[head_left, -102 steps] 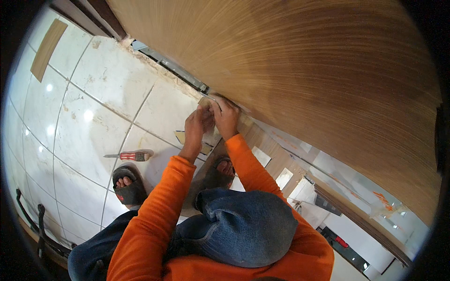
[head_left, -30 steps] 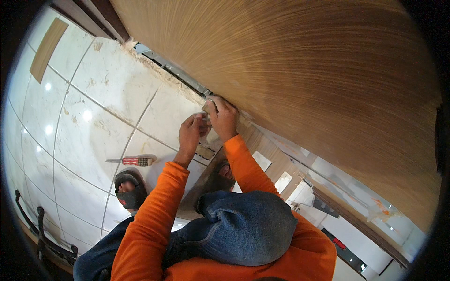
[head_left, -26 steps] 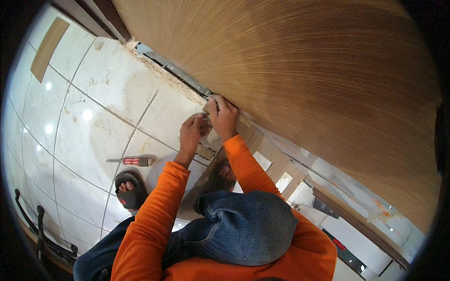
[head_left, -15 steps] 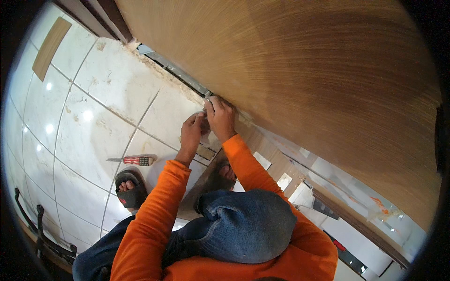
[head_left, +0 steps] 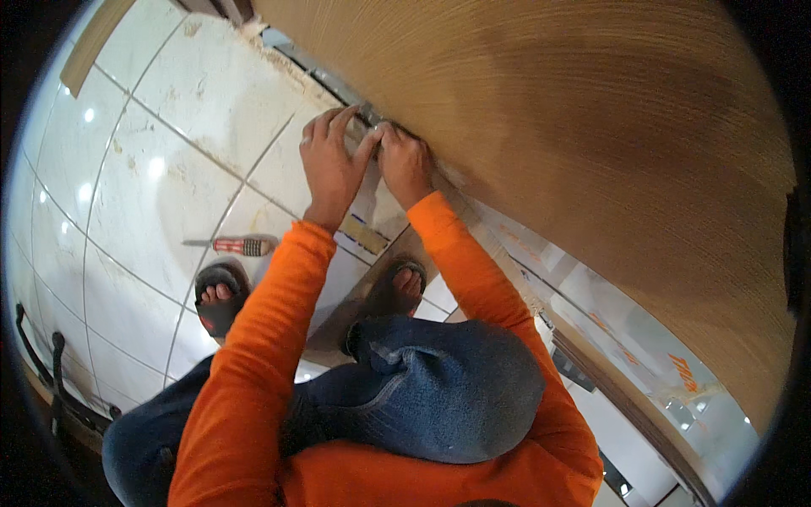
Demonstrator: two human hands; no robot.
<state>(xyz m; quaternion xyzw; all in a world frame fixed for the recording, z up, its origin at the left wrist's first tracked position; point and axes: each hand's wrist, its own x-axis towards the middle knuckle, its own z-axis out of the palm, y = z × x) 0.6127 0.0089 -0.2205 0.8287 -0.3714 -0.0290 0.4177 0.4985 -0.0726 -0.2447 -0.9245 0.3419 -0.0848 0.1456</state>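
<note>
You had a floor (head_left: 198,118) of glossy white tiles beneath you, smudged with brownish dirt. On it, a hand tool (head_left: 242,246) with a patterned handle lay, blade pointing left, your left sandal (head_left: 220,317) just beside it. A wood-coloured strip (head_left: 95,46) lay farther off, a yellowish piece (head_left: 365,234) nearer you.

brown wood-grained panel (head_left: 557,110); standing upright

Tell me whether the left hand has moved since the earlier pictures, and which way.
Yes. Judged against the wood-grained panel, the left hand has moved forward, reaching closer to the panel's lower edge.
</note>
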